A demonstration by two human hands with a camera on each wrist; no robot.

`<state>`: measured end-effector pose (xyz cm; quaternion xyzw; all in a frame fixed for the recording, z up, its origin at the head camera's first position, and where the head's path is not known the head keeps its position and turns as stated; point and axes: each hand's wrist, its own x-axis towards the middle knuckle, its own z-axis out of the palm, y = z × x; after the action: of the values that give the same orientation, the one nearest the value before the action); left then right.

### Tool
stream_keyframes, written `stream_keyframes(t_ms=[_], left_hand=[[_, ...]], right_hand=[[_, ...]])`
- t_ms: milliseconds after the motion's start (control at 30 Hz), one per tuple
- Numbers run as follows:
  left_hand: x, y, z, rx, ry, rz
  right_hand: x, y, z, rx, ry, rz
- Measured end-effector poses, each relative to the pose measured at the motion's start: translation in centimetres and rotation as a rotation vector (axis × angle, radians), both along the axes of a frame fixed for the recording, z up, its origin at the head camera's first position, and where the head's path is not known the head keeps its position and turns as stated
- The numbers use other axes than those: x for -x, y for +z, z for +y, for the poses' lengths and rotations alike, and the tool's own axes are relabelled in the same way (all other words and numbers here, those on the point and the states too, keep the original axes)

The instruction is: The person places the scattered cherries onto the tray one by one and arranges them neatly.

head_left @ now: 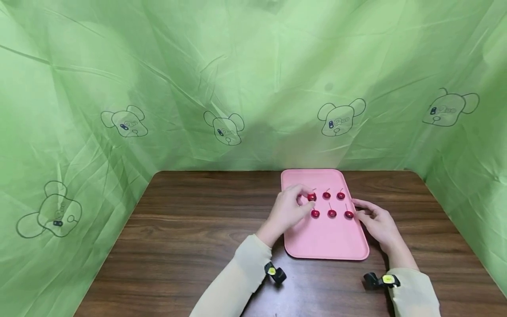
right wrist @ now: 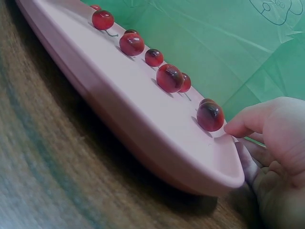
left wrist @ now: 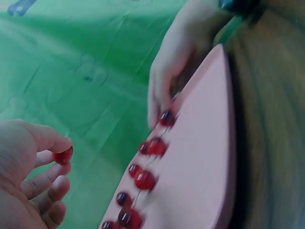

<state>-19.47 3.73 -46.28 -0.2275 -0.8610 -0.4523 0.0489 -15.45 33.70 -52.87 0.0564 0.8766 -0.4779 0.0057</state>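
Above the left part of the pink tray point(head_left: 325, 242), my left hand point(head_left: 292, 206) pinches a red cherry point(head_left: 312, 197) between thumb and fingertips. The left wrist view shows this cherry point(left wrist: 63, 156) at the fingertips, with the other fingers curled below. At the tray's right rim, my right hand point(head_left: 378, 222) holds the edge, its fingertips right beside the nearest cherry point(head_left: 349, 215). In the right wrist view one fingertip point(right wrist: 232, 128) lies at the top of the rim and another finger is lower, along the outer wall. Several stemmed cherries point(head_left: 332, 213) stand in two rows across the tray.
The tray lies on a dark wooden table point(head_left: 190, 229), towards the right and reaching near its back edge. Green cloth point(head_left: 253, 79) with printed animal heads hangs behind and at both sides. Each sleeved wrist bears a black strap camera point(head_left: 276, 273).
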Motion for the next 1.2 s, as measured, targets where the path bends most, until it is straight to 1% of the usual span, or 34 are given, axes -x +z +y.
stream_keyframes(t_ms=[67,167,267,400,500,600,700,767,900,1000,1067,1200], left_hand=[[-0.6,0.1,1.3,0.012,-0.022,-0.013],[-1.3,0.0,3.3,0.047,-0.049,-0.02],[-2.0,-0.5,5.1,0.094,-0.071,0.001],[-2.8,-1.5,7.1,0.157,-0.068,0.041],[-3.3,-2.4,8.2,0.178,-0.047,0.045],[-3.8,-3.3,8.8,0.173,-0.033,0.03],[-4.3,-4.0,9.1,0.163,-0.033,0.023],[-4.5,-4.3,9.3,0.175,-0.033,0.039],[-5.1,-4.4,9.8,0.218,-0.026,0.044],[-5.5,-4.4,10.3,0.26,-0.007,0.033],[-5.7,-4.5,10.6,0.291,0.004,0.039],[-5.9,-4.7,10.8,0.328,0.008,0.085]], right_hand=[[-0.1,0.0,0.1,-0.012,-0.005,-0.001],[-0.2,-0.1,0.3,-0.023,-0.008,0.001],[-0.2,-0.2,0.4,-0.026,-0.002,0.013],[-0.1,-0.2,0.4,-0.019,0.006,0.04],[0.0,-0.1,0.4,-0.007,0.015,0.057],[0.1,-0.2,0.3,0.012,0.017,0.064],[0.2,-0.1,0.2,0.019,0.026,0.069],[0.2,-0.2,0.3,0.016,0.024,0.068],[0.2,-0.2,0.3,0.019,0.029,0.071],[0.2,-0.3,0.3,0.03,0.031,0.074],[0.2,-0.3,0.3,0.039,0.033,0.074],[0.2,-0.5,0.3,0.045,0.033,0.069]])
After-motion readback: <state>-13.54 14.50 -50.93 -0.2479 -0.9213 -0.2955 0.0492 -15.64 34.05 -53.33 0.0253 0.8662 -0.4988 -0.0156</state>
